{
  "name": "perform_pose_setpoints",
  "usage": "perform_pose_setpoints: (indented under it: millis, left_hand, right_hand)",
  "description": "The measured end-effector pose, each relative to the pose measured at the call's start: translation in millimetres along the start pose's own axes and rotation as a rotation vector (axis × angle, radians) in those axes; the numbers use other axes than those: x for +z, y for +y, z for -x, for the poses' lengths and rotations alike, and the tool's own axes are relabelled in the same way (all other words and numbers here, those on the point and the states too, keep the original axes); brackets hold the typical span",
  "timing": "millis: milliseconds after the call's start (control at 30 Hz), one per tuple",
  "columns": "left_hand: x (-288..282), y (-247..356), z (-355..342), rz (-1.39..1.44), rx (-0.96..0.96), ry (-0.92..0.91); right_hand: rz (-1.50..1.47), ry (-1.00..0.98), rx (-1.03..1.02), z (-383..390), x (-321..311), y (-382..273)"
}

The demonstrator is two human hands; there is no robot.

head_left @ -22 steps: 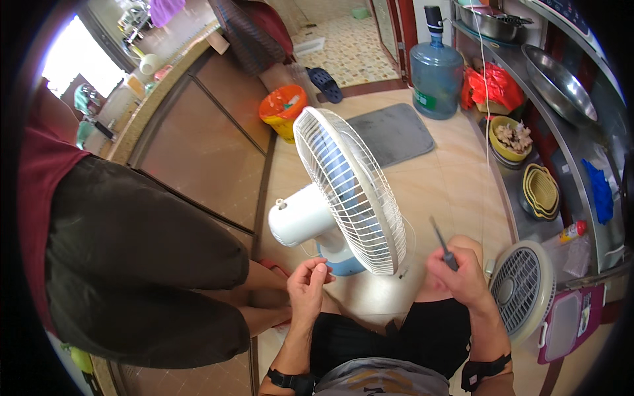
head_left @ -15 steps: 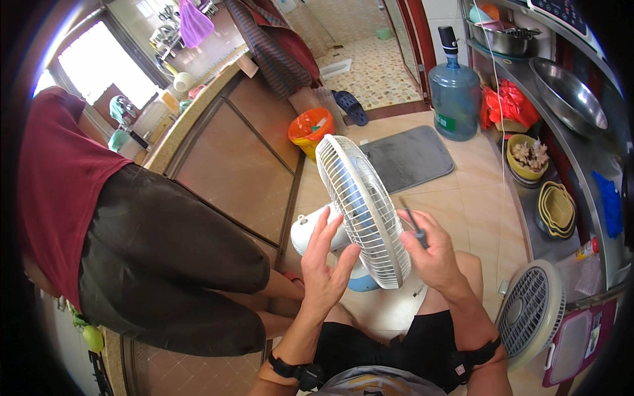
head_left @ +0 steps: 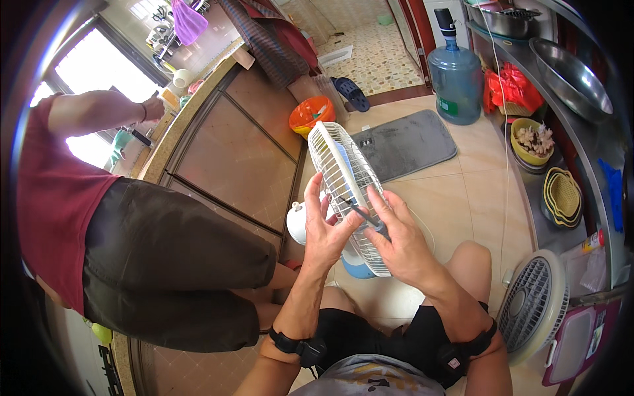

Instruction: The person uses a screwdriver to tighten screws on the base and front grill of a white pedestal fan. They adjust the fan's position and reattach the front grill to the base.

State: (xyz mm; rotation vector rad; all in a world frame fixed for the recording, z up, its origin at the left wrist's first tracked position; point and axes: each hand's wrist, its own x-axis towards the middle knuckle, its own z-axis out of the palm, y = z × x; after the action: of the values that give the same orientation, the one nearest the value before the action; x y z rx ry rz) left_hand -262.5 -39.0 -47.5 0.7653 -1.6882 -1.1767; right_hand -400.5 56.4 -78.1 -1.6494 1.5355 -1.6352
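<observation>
**Bright room, dark curved rim**

Your view is well lit, with white light entering through the window (head_left: 99,69) at upper left, which is burnt out. Glints show on the steel bowl (head_left: 571,80) at right, and you get a pale sheen on the floor (head_left: 388,305) between your knees. Your left hand (head_left: 325,231), right hand (head_left: 404,245) and the fan grille (head_left: 343,165) look fairly sharp. The lens bows the counter edge (head_left: 190,109), and your corners fall to black.
</observation>
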Motion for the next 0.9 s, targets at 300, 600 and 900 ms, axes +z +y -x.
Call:
perform_pose_setpoints:
  millis: [300,600,900]
  left_hand:
    - [11.3,12.6,-1.6,-0.044,-0.071,0.048]
    - [-27.2,-35.9,22.6,0.035,0.083,0.152]
    - [-86.5,-204.5,93.7,-0.082,-0.493,0.170]
  right_hand:
    - [0.064,0.064,-0.023,-1.7,1.8,-4.2]
    - [-0.032,0.164,-0.088,-1.5,-23.6,49.2]
    - [-0.045,0.103,0.644,53.2,-60.8,160.6]
